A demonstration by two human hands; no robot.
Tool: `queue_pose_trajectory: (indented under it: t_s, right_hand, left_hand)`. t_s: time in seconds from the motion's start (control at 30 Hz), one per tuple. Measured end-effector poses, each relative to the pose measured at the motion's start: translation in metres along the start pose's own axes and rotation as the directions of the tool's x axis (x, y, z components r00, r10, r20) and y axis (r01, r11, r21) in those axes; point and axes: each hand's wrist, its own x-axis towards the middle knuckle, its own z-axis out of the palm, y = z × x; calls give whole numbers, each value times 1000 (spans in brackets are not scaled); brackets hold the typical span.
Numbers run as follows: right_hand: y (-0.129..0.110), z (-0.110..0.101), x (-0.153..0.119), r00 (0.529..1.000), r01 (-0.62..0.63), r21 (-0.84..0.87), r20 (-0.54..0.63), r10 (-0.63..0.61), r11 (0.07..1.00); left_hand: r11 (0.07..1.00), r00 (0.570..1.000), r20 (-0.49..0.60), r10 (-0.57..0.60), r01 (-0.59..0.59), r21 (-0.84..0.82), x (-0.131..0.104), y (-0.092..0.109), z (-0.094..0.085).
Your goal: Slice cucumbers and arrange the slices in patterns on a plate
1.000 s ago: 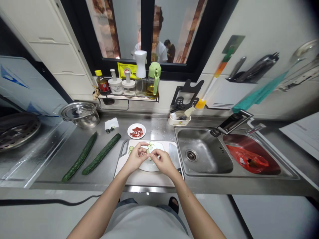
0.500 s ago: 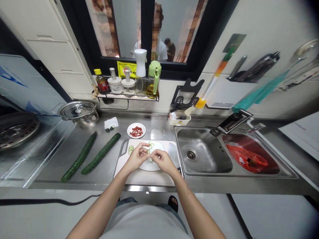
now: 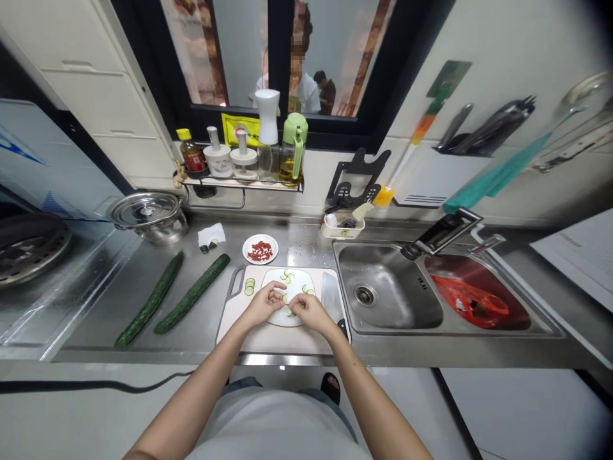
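A white plate [image 3: 297,281] lies on a pale cutting board [image 3: 230,332], with thin cucumber slices [image 3: 287,276] fanned near its far rim and more at its right side. Over the plate, my left hand [image 3: 262,304] has its fingers curled, with the thumb and fingertips at a thin cucumber slice. My right hand [image 3: 311,312] is close beside it, thumb and fingers pinched at the slice's lower end. Fingers partly hide the slice. A short row of cucumber rounds [image 3: 249,286] rests on the board's left side. A knife [image 3: 330,295] lies at the board's right.
Two whole cucumbers [image 3: 192,294] lie to the left. Behind the board is a small dish [image 3: 248,246] of red bits. A lidded steel pot [image 3: 165,225] stands at back left, a double sink [image 3: 390,322] to the right, and a bottle rack [image 3: 249,185] above.
My hands have sunk slightly and stay close together over the plate. More of the slices near the far rim and on the right side now show. The view has shifted a little.
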Motion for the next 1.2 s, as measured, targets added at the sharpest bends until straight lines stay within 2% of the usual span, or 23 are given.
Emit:
queue_pose_trajectory:
  t_s: [0.2, 0.37, 0.5, 0.8, 1.2]
  right_hand:
    - [12, 8, -1, 995, -79, -166, 52, 89, 983]
    - [6, 12, -6, 989, -112, -345, 55, 139, 932]
    - [0, 15, -10, 981, -148, -482, 42, 192, 864]
    - [3, 26, -12, 993, -86, -671, 6, 121, 736]
    - [11, 37, -19, 999, -36, -683, -33, 18, 730]
  left_hand:
    - [967, 1000, -7, -15, 16, 255, 1, -21, 4]
    - [883, 1000, -2, -30, 27, 468, 4, -33, 6]
    - [809, 999, -14, -35, 37, 586, 3, -34, 7]
    - [665, 997, -10, -78, 60, 744, 1, -30, 12]
    - [634, 999, -15, -52, 44, 772, 0, -33, 13]
